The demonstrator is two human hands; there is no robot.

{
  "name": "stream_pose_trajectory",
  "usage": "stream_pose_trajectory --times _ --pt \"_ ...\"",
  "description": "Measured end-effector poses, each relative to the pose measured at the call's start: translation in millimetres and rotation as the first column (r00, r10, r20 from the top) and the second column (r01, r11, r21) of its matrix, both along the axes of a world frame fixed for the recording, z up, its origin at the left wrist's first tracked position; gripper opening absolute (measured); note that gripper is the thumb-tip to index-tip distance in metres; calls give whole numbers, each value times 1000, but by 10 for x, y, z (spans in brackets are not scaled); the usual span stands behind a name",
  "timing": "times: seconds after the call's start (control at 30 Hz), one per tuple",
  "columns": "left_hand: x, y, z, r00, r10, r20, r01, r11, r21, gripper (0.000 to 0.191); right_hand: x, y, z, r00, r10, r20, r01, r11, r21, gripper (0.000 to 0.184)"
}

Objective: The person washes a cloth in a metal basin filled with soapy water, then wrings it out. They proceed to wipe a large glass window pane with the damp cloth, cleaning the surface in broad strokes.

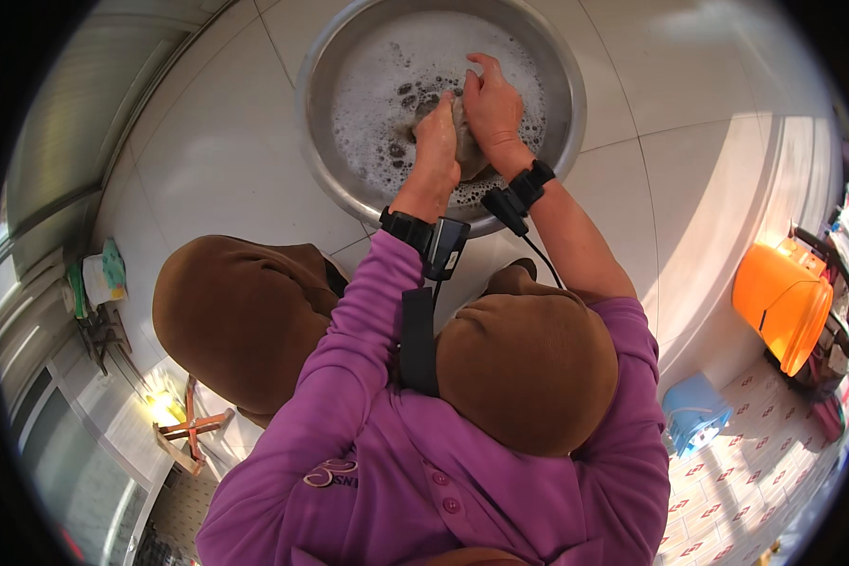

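A round metal basin (313, 134) of foamy water stands on the floor before me. Over the foam, my left hand (436, 138) grips a wet greyish cloth (472, 154), and part of the cloth sinks into darker water. My right hand (494, 113) lies against the cloth's other side. Its upper fingers are bent and spread apart, while its palm and lower fingers are hidden, so its grip is unclear. Suds cover much of the water, with larger bubbles around the cloth.
Black wrist devices (447, 247) with cables sit on both forearms. Pale floor tiles (219, 156) surround the basin. To the right are an orange bucket (778, 301) and a blue container (695, 410). A wooden folding stool (192, 426) stands at lower left, near a sliding door frame (99, 446).
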State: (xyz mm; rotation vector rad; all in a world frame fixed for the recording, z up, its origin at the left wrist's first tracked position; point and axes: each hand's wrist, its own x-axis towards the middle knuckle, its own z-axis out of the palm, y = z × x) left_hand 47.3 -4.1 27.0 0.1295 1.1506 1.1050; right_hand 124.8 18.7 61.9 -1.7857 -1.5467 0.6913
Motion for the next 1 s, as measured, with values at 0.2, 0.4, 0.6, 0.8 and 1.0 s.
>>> stream_pose_trajectory --times 0.2,0.4,0.6,0.8,1.0 --pt "-78 -55 -137 978 36 203 -38 999 3 36 -130 -180 -45 984 176 37 -180 964 197 24" --pt "-20 29 -162 987 -151 -58 141 979 -146 63 231 175 -661 980 -104 -172 79 985 -150 40" --pt "-298 80 -315 993 -102 54 110 977 -180 54 450 175 -1088 674 -348 -651 -178 780 -600 39" --pt "-337 26 -566 996 -81 -25 78 991 -107 38 64 -205 -460 919 67 -389 -108 991 -83 26" --pt "-322 -1 -418 997 -48 53 50 998 -37 36 -114 -361 -308 984 66 -163 -72 997 -30 30"
